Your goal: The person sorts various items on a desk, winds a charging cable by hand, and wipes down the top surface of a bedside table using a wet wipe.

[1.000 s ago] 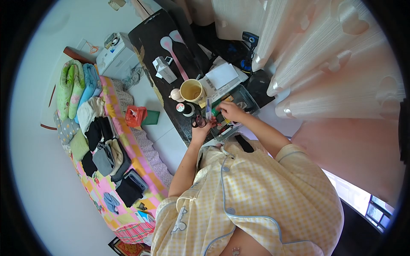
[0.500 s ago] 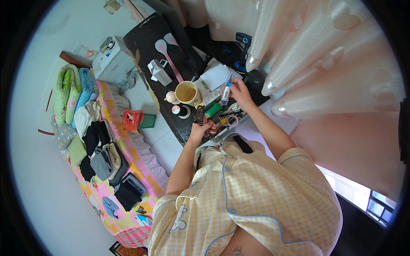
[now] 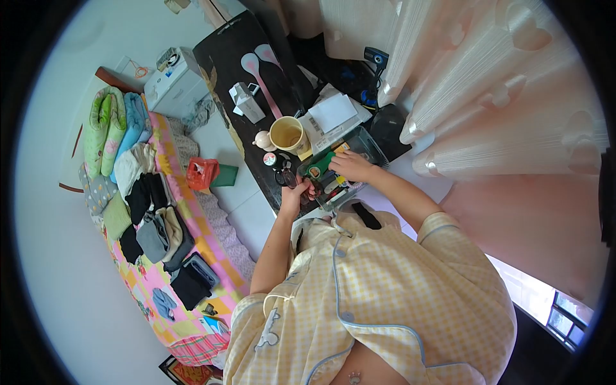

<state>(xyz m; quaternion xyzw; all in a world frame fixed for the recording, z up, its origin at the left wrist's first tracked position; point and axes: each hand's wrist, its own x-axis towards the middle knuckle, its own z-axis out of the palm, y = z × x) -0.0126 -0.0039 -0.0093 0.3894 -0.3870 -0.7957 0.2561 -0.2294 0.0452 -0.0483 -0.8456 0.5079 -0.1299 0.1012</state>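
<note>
A clear plastic bin (image 3: 367, 138) stands at the near edge of the dark desk, holding a green roll (image 3: 320, 166) and several small items. My right hand (image 3: 351, 167) reaches into it, fingers curled down among the contents. Whatever they grip is hidden. By the bin's left side, my left hand (image 3: 299, 194) is closed around a dark brown, glossy, see-through item (image 3: 289, 178) whose kind I cannot make out. Just beyond this hand is a small dark bottle with a light top (image 3: 269, 159).
A yellow cup (image 3: 288, 135), a small white figure (image 3: 262, 140), a white box (image 3: 249, 106) and a pink spoon (image 3: 262, 80) are on the desk. White papers (image 3: 333, 114) lie behind the bin. Folded clothes (image 3: 154, 244) cover the bed at left; curtains (image 3: 487, 96) hang at right.
My right hand has lowered into the bin; the white and blue tube it held is no longer visible in it. My left hand keeps its dark item. The view has shifted slightly.
</note>
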